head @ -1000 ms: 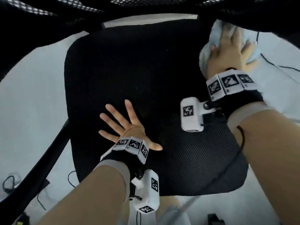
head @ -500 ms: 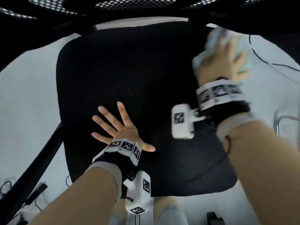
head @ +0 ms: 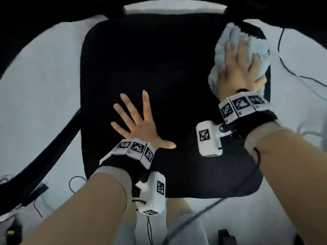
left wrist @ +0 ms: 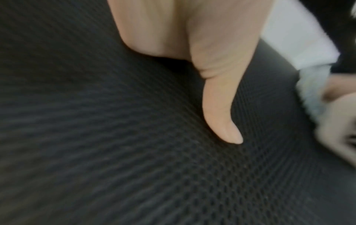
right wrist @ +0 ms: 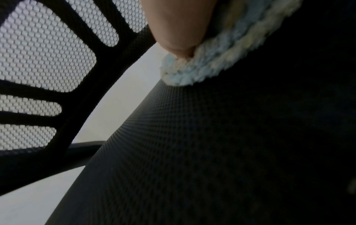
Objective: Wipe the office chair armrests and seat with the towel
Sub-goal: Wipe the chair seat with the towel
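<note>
Pale floor point(head: 31, 96) surrounds one black office chair, seen from above. Its mesh seat point(head: 159, 59) fills the middle of the head view, and the mesh backrest point(right wrist: 38, 57) rises past the seat's far edge, with pale light showing through its openings in the right wrist view. One dark armrest point(head: 53, 138) slants down beside the seat's left edge; a second armrest cannot be made out. Thin black cables point(head: 292, 71) trail over the floor to the right of the seat, and more loop point(head: 74, 183) near its front left corner. Both forearms reach in from the near side, each wearing a black wrist strap with white marker blocks and a white camera box. One light-blue towel point(head: 256, 45) lies bunched at the seat's far right corner. The right hand point(head: 237, 68) lies flat on top of it, fingers extended and pressing it onto the mesh, so part of the towel is hidden beneath the palm. The left hand point(head: 139, 124) rests palm down on the seat near its front left, fingers spread wide, thumb point(left wrist: 221, 106) stretched sideways on the mesh, holding nothing.
</note>
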